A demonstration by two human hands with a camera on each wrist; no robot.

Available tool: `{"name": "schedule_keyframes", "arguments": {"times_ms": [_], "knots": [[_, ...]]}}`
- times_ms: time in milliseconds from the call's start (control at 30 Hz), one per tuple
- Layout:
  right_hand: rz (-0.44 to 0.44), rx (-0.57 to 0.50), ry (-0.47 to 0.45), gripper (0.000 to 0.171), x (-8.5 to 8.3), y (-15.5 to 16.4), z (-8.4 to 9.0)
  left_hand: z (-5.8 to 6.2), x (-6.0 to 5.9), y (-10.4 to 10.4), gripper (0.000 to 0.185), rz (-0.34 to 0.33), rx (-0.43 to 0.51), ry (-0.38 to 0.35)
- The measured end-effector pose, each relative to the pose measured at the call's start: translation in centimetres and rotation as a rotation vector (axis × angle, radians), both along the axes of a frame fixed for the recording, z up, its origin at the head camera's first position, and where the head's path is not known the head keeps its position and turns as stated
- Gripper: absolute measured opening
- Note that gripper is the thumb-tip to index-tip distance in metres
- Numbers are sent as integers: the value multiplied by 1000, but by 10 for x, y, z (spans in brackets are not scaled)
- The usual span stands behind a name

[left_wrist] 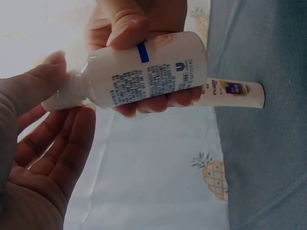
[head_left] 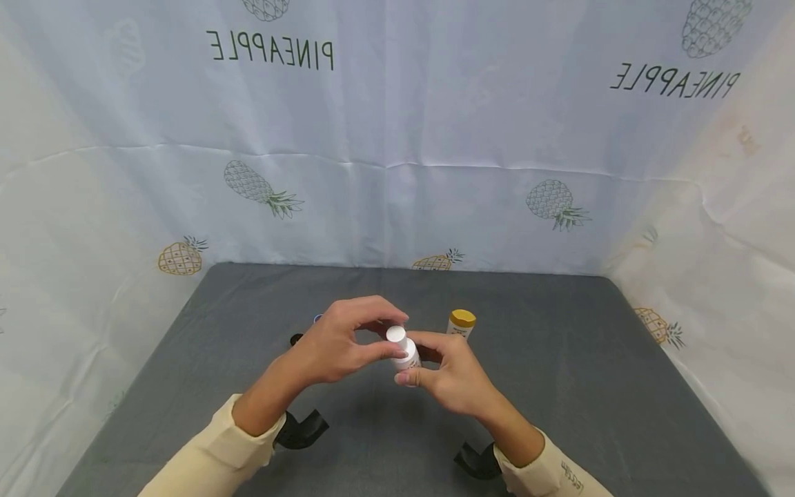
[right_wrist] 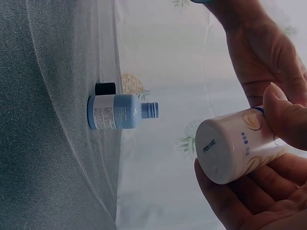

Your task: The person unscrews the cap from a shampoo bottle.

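At 8 o'clock from the yellow-capped bottle (head_left: 462, 320), we are wrapping our curled right hand (head_left: 458, 374) round the white bottle (head_left: 408, 360), seemingly to steady it, while our left hand (head_left: 338, 339) is pinching its cap (head_left: 396, 335) nearly closed-fingered.

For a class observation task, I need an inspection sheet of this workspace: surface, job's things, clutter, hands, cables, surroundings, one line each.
Surface: grey table with a cloth-like texture.
Job's things: white bottle, held tilted off the table; its white cap is between the left hand's fingers. Whether it is loosened cannot be told.
Clutter: blue bottle, upright, threaded neck bare, a black cap close by; yellow-capped bottle, upright.
Hands: left hand pinches the cap; right hand grips the body.
Cables: nothing seen.
Surroundings: pale curtain printed with pineapples, behind and along both sides.
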State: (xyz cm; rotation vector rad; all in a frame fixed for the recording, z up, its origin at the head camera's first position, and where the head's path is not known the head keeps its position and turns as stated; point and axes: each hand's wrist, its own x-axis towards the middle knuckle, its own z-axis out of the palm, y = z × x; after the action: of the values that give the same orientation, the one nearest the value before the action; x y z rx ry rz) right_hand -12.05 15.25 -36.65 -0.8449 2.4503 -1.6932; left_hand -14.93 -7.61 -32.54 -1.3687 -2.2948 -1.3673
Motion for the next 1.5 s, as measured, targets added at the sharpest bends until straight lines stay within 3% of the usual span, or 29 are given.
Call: {"name": "schedule_keyframes", "arguments": {"times_ms": [133,333,600,833,1033,1167,1500], "knots": [[-4,-4,-2,48,0,0,-1,-1,1,0,36,2,-4,-29],[2,5,4,46,0,1,0,0,-1,-4,42,-77,37,-71],[6,-5,0,48,0,3,-1,13,-6,-2,28,-138,-111,68],[1,0,-12,45,0,3,-1,24,-6,1,24,-91,-245,190],[-22,-8,-26,48,0,4,-1,26,-5,3,22,-36,-260,251],[-43,-14,-26,50,-1,5,-1,25,-5,2,21,20,-215,207],[-74,-14,-17,49,-1,5,0,19,-4,-1,24,51,-74,-67]]}}
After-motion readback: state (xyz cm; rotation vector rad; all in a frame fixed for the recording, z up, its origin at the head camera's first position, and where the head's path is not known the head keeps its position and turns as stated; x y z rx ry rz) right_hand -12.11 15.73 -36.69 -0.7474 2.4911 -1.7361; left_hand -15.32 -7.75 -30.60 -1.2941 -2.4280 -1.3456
